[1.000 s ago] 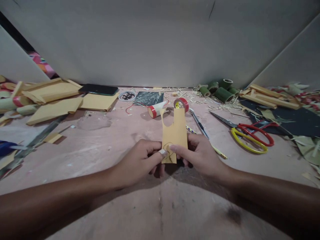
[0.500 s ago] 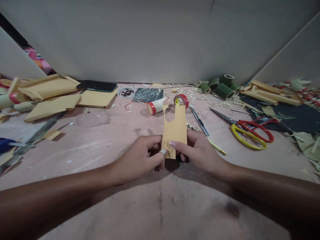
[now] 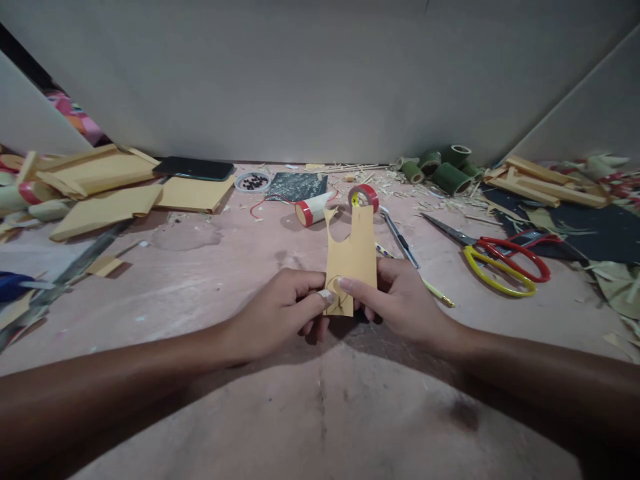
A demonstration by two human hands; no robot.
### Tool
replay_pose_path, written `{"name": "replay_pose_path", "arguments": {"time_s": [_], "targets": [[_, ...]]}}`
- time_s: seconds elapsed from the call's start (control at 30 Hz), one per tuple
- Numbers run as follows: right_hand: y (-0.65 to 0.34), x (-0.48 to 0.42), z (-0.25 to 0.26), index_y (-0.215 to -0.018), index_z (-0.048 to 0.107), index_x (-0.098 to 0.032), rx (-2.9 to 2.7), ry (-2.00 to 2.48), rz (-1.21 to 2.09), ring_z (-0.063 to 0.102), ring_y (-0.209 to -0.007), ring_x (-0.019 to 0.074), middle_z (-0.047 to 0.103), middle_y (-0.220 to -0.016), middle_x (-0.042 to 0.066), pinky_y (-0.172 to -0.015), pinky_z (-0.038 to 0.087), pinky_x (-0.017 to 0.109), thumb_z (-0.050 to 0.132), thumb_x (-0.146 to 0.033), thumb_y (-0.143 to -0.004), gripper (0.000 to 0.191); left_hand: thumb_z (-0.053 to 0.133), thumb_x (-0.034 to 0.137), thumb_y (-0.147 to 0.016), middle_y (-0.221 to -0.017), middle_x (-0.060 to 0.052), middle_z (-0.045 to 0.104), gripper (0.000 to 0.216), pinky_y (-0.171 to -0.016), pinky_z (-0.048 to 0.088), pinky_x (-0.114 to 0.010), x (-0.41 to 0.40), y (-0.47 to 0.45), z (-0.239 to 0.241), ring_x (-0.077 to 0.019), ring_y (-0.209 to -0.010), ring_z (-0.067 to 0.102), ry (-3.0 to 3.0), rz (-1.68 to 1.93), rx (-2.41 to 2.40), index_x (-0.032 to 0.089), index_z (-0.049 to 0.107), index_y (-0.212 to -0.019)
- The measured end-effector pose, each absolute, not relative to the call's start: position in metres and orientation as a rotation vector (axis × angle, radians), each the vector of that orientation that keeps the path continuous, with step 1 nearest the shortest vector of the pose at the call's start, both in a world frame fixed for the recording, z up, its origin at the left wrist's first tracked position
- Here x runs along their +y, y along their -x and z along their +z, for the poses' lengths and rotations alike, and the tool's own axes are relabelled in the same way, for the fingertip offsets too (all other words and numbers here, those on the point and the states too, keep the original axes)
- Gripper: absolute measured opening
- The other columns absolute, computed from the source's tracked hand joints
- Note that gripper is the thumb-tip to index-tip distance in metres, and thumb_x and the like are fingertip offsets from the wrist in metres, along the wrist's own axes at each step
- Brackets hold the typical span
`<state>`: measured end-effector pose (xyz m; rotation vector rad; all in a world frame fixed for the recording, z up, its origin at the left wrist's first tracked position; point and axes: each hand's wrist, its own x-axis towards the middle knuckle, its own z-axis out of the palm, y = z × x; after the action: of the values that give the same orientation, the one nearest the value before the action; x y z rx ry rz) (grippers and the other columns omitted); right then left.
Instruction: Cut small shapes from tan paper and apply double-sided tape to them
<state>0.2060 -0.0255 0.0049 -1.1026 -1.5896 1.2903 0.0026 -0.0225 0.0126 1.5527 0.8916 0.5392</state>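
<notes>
A piece of yellow-brown card (image 3: 356, 257) is held up between both hands over the table. Its upper left edge has a rounded cut-out, and a drawn or cut circle shows near its bottom. My left hand (image 3: 285, 303) grips the lower left edge, thumb in front and fingers behind. On the other side my right hand (image 3: 400, 293) pinches the card, its thumb lying beside the circle. Just beyond the card are a roll of red tape (image 3: 370, 197) and a pale tube with red-taped end (image 3: 313, 210). A utility knife (image 3: 400, 237) and a pencil (image 3: 439, 293) lie by my right hand.
Scissors (image 3: 493, 257) with red and yellow handles lie at right. Green bamboo pieces (image 3: 451, 178) stand among shavings at the back. A dish of dark beads (image 3: 253, 182), a phone (image 3: 194, 169) and folded card (image 3: 195, 195) are at back left. A grey wall (image 3: 280, 80) closes the far side.
Both hands keep their hold on the card, which has shifted very slightly. The left thumb has moved up a little near the circle. The rest of the table looks the same.
</notes>
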Motion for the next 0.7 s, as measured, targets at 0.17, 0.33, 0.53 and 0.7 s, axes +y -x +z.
{"name": "replay_pose_path", "arguments": {"time_s": [0.17,0.33,0.53,0.7], "targets": [[-0.2053,-0.0254,0.0063,-0.066,0.061,-0.018,-1.599,1.127,1.281,0.046,-0.043,0.0075,0.058,-0.055,-0.004,-0.04,0.033,0.021,0.073,-0.036,-0.089,0.031,0.053,0.019,-0.094,-0.056,0.004,0.063,0.02,-0.049,0.041,-0.016,-0.0227,-0.0048,0.0124,-0.0076,-0.049,0.055,-1.557,0.535,0.926,0.015,0.064,-0.078],[-0.2052,-0.0262,0.0062,-0.066,0.062,-0.018,-1.598,1.116,1.275,0.046,-0.043,0.0074,0.06,-0.056,-0.004,-0.04,0.033,0.021,0.072,-0.036,-0.09,0.031,0.05,0.021,-0.097,-0.057,0.003,0.064,0.023,-0.049,0.043,-0.016,-0.023,-0.0031,0.0116,-0.008,-0.05,0.055,-1.556,0.533,0.916,0.015,0.067,-0.083],[-0.2063,-0.0261,0.0055,-0.066,0.063,-0.018,-1.611,1.117,1.264,0.047,-0.043,0.0075,0.061,-0.057,-0.003,-0.04,0.034,0.021,0.07,-0.038,-0.091,0.033,0.048,0.026,-0.101,-0.058,0.003,0.062,0.027,-0.049,0.042,-0.017,-0.0229,-0.0037,0.0118,-0.0082,-0.05,0.055,-1.555,0.538,0.907,0.015,0.067,-0.085],[-0.206,-0.0253,0.0065,-0.068,0.063,-0.018,-1.603,1.132,1.254,0.046,-0.043,0.0081,0.059,-0.056,-0.004,-0.04,0.035,0.022,0.071,-0.039,-0.09,0.032,0.048,0.026,-0.1,-0.059,0.002,0.063,0.027,-0.051,0.041,-0.018,-0.0228,-0.0024,0.0116,-0.0082,-0.051,0.053,-1.546,0.554,0.897,0.015,0.066,-0.084]]}}
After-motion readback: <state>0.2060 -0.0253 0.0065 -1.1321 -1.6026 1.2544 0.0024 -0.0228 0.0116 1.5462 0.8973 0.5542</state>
